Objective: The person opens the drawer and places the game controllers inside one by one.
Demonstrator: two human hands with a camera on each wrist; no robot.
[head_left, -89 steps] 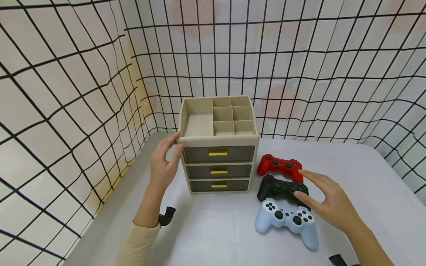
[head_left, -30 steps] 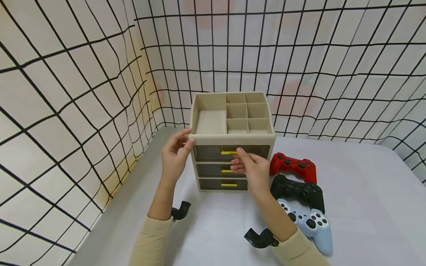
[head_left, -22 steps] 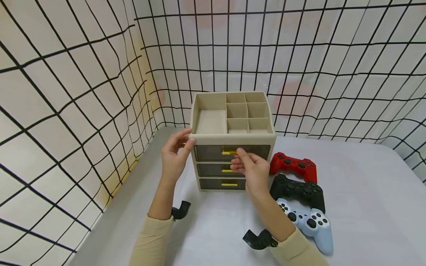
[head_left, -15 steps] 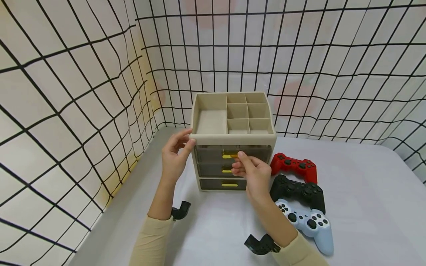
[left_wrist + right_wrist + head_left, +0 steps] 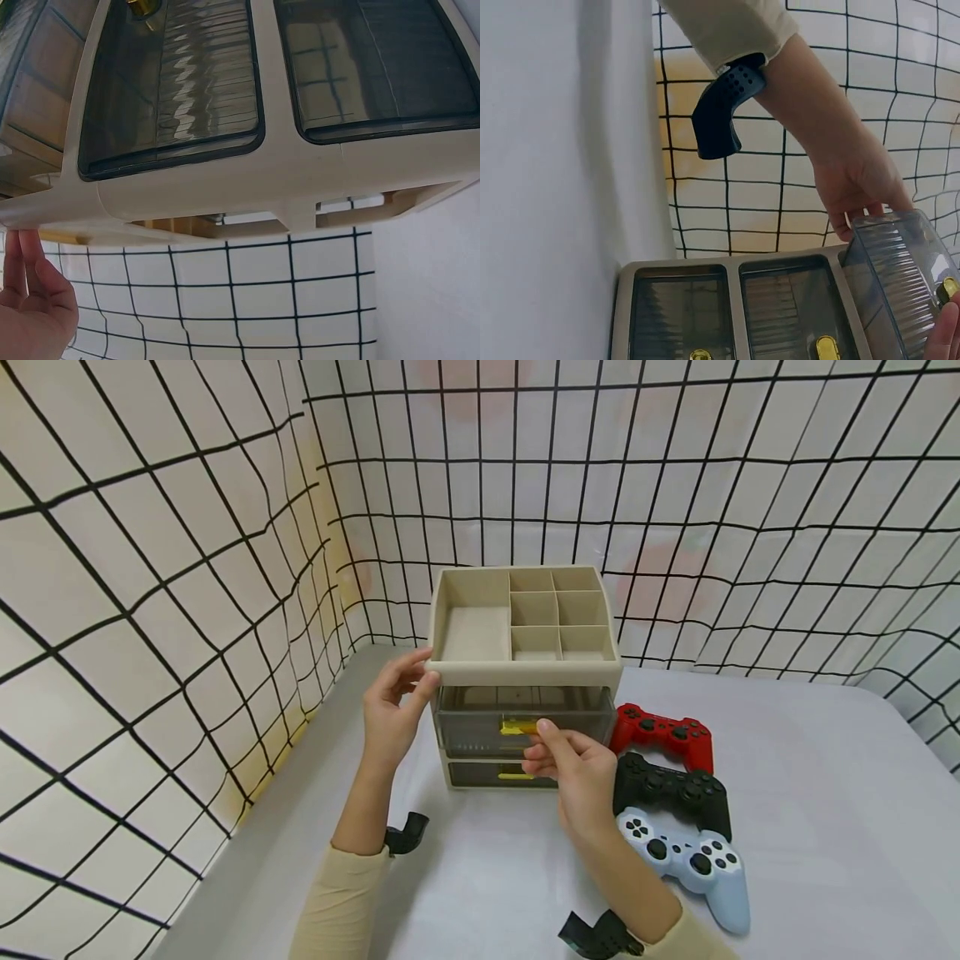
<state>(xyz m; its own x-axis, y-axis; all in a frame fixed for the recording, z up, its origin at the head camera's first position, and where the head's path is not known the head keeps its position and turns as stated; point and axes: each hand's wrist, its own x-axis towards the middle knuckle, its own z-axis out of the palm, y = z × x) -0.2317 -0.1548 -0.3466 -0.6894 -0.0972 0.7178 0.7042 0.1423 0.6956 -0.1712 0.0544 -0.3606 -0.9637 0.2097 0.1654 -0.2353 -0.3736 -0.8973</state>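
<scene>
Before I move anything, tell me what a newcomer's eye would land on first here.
Probably the bright red controller, on the table right of the beige drawer unit, with a black controller and then a light blue controller in front of it. Next, near the centre, the smoky top drawer, standing partly open, its yellow handle pinched by the right hand.

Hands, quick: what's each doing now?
Left hand: closed, gripping the drawer unit by its upper corner.
Right hand: closed, pinching the yellow handle of the top drawer.

The head view is bright, a soft shadow on the table [image 5: 817,810] at seven o'clock, both wrist views dimmer.
</scene>
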